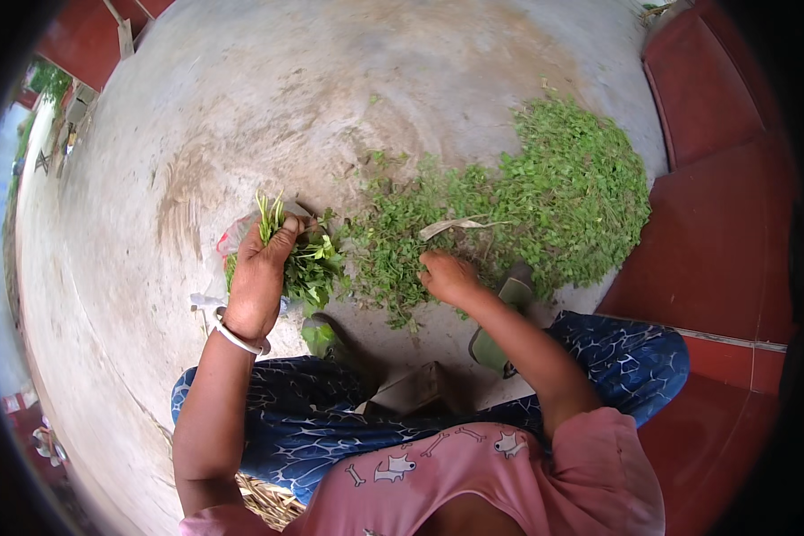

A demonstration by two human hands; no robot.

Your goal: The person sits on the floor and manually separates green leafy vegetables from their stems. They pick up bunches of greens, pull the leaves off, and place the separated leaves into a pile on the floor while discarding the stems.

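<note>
My left hand, with a white bangle on the wrist, is closed round a bunch of leafy greens. Pale stems stick up past the thumb and the leaves hang to the right. Low over the near edge of a spread-out heap of small green plants, my right hand has its fingers curled together. Whatever is between those fingertips, if anything, is hidden. A dry, pale leaf strip lies on the greens just beyond the right hand. Under and beside the left hand sits a thin, whitish plastic bag with some red on it.
Concrete ground with brown soil smears spreads around the heap. Red tiled surfaces stand along the right. My green shoes are close to the heap's near edge. A small box-like object is between my legs.
</note>
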